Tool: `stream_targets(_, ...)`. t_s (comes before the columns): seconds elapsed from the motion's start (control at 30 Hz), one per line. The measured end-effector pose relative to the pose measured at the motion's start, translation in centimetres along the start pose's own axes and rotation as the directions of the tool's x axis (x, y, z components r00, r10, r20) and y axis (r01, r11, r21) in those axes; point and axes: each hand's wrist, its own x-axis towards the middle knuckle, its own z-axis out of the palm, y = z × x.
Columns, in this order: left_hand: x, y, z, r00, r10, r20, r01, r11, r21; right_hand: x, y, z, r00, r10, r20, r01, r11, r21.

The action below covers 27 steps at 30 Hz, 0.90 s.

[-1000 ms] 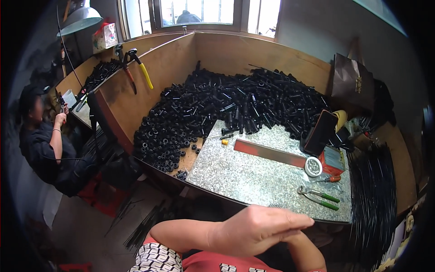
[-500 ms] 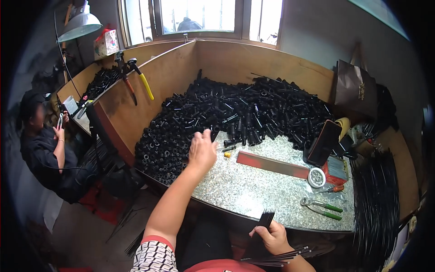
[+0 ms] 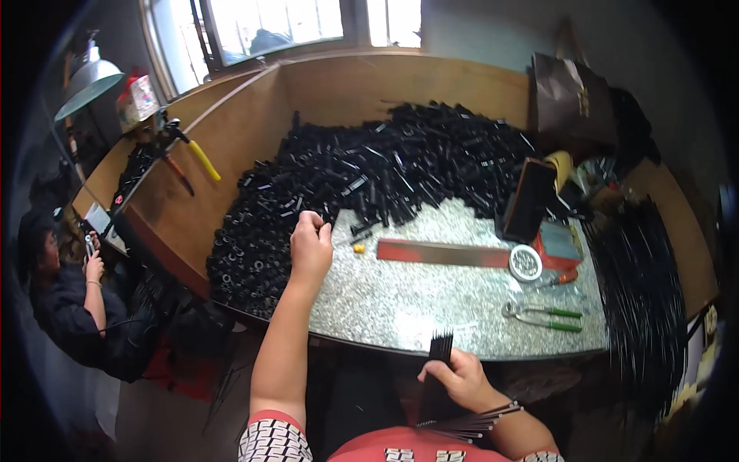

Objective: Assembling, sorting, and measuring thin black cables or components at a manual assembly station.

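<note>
My left hand (image 3: pixel 312 250) reaches to the front edge of a big heap of small black tubular parts (image 3: pixel 369 169). Its fingers are bent together toward the thumb; whatever lies between them is hidden. Nearer to me, by the table's front edge, my right hand (image 3: pixel 464 379) grips a flat bundle of thin black rods (image 3: pixel 441 348), thumb across it. The upper rod ends stand in an even row, while more rods with pale round ends (image 3: pixel 485 426) fan out below the wrist. A small yellow piece (image 3: pixel 359 249) lies right of my left hand.
On the speckled tabletop (image 3: pixel 385 300) lie a red-and-grey metal bar (image 3: pixel 443 253), a white round tub (image 3: pixel 525 263), an orange-handled screwdriver (image 3: pixel 566 277) and green-handled pliers (image 3: pixel 543 316). A phone (image 3: pixel 529 200) stands behind. Long black rods (image 3: pixel 639 292) hang at right. At left, another person (image 3: pixel 69 292) holds pliers.
The view has swung, so the scene sits further left and higher. My left hand's fingers have curled in at the heap's edge. My right hand keeps its grip on the rods.
</note>
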Motion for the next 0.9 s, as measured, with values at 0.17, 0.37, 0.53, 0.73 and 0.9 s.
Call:
stream_targets(0.17,-9.0,8.0,0.9,0.986,-0.048,0.159,0.161,0.502,-0.850,0.5,0.6,-0.3,0.998,0.055,0.012,-0.056,0.995,0.087)
stream_targets(0.37,-13.4,9.3,3.1,0.947,-0.071,0.314,0.318,0.358,-0.878,0.5,0.6,0.1,0.997,0.064,0.044,-0.068,0.993,0.098)
stream_targets(0.53,-14.1,9.8,4.0,0.952,-0.090,0.291,0.304,0.354,-0.884,0.4,0.5,0.2,0.995,0.083,0.063,-0.090,0.987,0.132)
stream_targets(0.73,-14.2,9.5,3.5,0.920,-0.092,0.382,0.392,0.279,-0.877,0.4,1.0,0.1,0.993,0.082,0.083,-0.096,0.980,0.177)
stream_targets(0.9,-14.6,9.1,1.9,0.859,-0.092,0.504,0.512,0.171,-0.842,0.4,1.5,0.0,0.995,0.071,0.075,-0.086,0.971,0.222)
